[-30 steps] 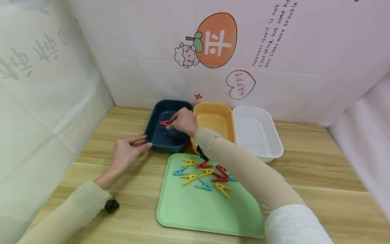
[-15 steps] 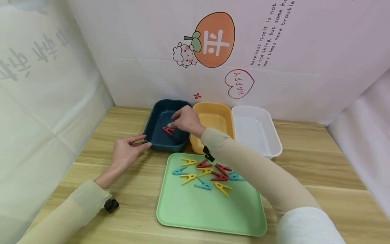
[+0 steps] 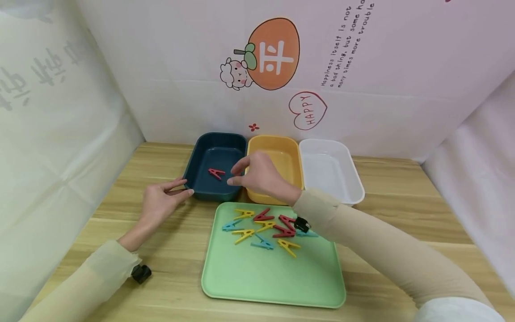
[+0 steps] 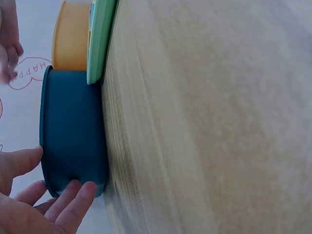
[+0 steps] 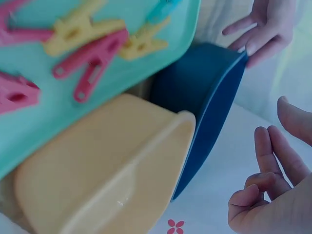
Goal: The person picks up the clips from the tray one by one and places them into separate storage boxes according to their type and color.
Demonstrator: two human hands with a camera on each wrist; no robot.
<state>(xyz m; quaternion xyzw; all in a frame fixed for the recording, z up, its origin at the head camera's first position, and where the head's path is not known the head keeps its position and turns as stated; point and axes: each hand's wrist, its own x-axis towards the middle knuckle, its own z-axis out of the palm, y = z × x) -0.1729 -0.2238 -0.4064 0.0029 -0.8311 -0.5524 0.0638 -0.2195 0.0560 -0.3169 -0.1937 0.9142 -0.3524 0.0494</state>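
A red clothespin (image 3: 216, 173) lies in the dark blue bin (image 3: 187, 166). Over that bin's right side hovers my right hand (image 3: 261, 175), thumb and fingertips apart with nothing between them. In the right wrist view, some fingers of the right hand (image 5: 280, 180) are extended and others bent. At the bin's front left corner, the fingertips of my left hand (image 3: 158, 203) rest against the wall with relaxed fingers. The left wrist view shows the thumb of the left hand (image 4: 34, 200) at the rim of the blue bin (image 4: 73, 126) and the fingers along its side.
A yellow bin (image 3: 297, 156) and a white bin (image 3: 356, 174) stand to the right of the blue one. In front, a green tray (image 3: 269, 281) bears several red, yellow and blue clothespins (image 3: 263, 226). A printed cloth (image 3: 181, 103) hangs behind.
My right hand has let go of the red clothespin, which now lies in the blue bin, and has drawn back to the right. My left hand stays at the bin's corner.
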